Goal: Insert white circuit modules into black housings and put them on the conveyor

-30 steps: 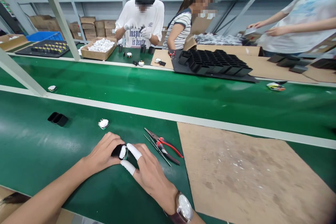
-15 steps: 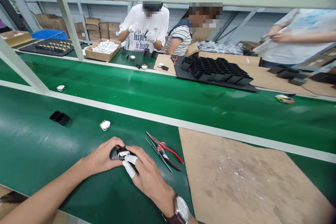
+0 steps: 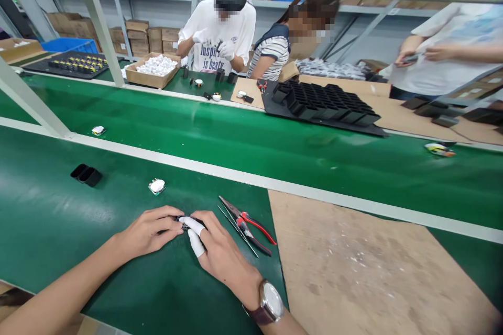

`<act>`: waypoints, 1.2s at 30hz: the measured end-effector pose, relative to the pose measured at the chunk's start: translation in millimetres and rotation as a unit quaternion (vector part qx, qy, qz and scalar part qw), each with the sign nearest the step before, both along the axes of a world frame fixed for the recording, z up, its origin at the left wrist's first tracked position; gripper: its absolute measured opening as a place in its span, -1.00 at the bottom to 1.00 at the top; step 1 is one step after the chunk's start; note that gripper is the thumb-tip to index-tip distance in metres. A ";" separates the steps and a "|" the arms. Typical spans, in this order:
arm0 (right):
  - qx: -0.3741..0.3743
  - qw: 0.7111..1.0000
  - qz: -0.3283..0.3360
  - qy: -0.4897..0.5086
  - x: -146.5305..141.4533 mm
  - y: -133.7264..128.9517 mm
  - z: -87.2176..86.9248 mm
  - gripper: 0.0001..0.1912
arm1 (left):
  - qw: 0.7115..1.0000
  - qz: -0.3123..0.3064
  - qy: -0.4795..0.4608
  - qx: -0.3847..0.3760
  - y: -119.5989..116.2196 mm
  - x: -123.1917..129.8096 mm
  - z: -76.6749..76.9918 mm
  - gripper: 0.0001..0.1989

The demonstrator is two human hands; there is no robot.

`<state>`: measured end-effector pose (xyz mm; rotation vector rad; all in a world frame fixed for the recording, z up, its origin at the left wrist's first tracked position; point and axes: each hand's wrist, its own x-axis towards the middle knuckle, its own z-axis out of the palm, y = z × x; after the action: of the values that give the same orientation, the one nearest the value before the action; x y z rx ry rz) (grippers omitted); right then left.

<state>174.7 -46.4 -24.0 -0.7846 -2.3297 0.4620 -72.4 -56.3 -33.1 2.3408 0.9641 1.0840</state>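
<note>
My left hand [image 3: 151,231] pinches the side of a small black plastic case [image 3: 185,226] between thumb and fingers, just over the green bench. My right hand [image 3: 225,255] is closed round the other side of the case. Two of its fingers wear white finger cots, and one cot lies over the top of the case, hiding most of what is inside. Beyond my hands rests a small circuit board [image 3: 157,186] with a white top. Long-nose pliers [image 3: 245,222] with red and black handles and metal tweezers [image 3: 237,230] lie right of my right hand.
Two black cases [image 3: 86,175] stand at the left. A brown board [image 3: 353,261] covers the bench at right. A green conveyor belt [image 3: 236,136] carries circuit boards beyond the white rail [image 3: 188,165]. Three people work across it, near a tray of black cases [image 3: 326,102].
My left fingers have closed in along the case, and my right fingers have shifted over its top, covering the white part seen before. On the belt, the circuit boards have moved right.
</note>
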 end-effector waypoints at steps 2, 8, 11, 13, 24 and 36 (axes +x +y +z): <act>-0.029 0.999 0.002 0.017 -0.5 1.2 1.5 -0.60 | 1.000 0.001 0.005 -0.001 0.2 1.0 1.3 -0.88; -0.021 1.000 0.001 -0.023 1.8 2.4 3.8 -0.56 | 0.999 0.015 0.040 0.012 -1.6 4.9 7.6 -0.90; -0.064 0.998 0.020 0.002 6.3 5.6 3.9 -0.52 | 0.998 0.016 0.061 0.007 -2.2 5.6 9.3 -0.89; -0.097 0.995 0.010 0.039 10.4 6.5 3.5 -0.49 | 0.998 0.016 0.066 0.003 -2.7 5.7 10.1 -0.88; -0.081 0.997 0.013 -0.014 10.1 1.8 6.6 -0.53 | 0.996 0.020 0.091 0.017 -2.8 7.1 5.4 -0.92; 0.087 0.945 -0.190 -0.253 64.2 23.8 8.6 -0.89 | 0.939 0.112 -0.208 -0.251 -1.0 14.3 -2.9 -0.79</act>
<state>238.9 -22.6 -15.4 -1.3517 -2.5346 -0.1359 -58.1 -57.3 -36.0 1.5440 1.1858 1.1820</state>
